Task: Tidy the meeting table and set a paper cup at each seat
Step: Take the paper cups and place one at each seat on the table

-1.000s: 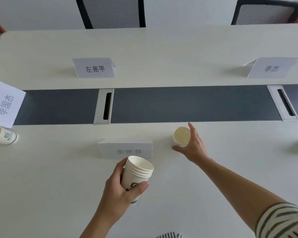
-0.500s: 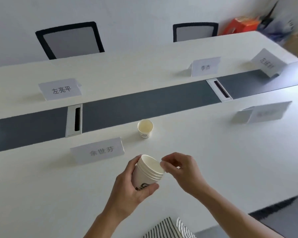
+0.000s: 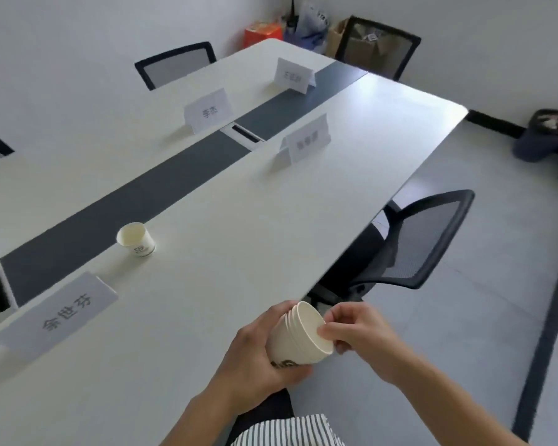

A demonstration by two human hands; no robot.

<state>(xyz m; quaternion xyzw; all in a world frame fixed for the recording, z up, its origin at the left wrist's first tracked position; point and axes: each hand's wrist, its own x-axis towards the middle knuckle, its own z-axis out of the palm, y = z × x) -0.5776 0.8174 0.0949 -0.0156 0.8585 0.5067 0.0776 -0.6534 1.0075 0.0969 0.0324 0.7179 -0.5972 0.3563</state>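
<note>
My left hand (image 3: 255,362) grips a stack of nested white paper cups (image 3: 298,339) near the table's front edge, tilted with the mouth toward the right. My right hand (image 3: 358,333) pinches the rim of the top cup in that stack. A single paper cup (image 3: 136,239) stands upright on the white meeting table (image 3: 239,236), just in front of the dark centre strip and beside the nearest name card (image 3: 60,313).
More name cards stand at the near right seat (image 3: 306,140), the far middle (image 3: 208,111) and the far right end (image 3: 293,75). A black mesh chair (image 3: 413,239) is tucked under the table's right side. Other chairs (image 3: 178,64) and boxes line the far wall.
My right hand left the single cup standing on the table and came back to the stack's rim. The view has swung to the right, toward the table's end.
</note>
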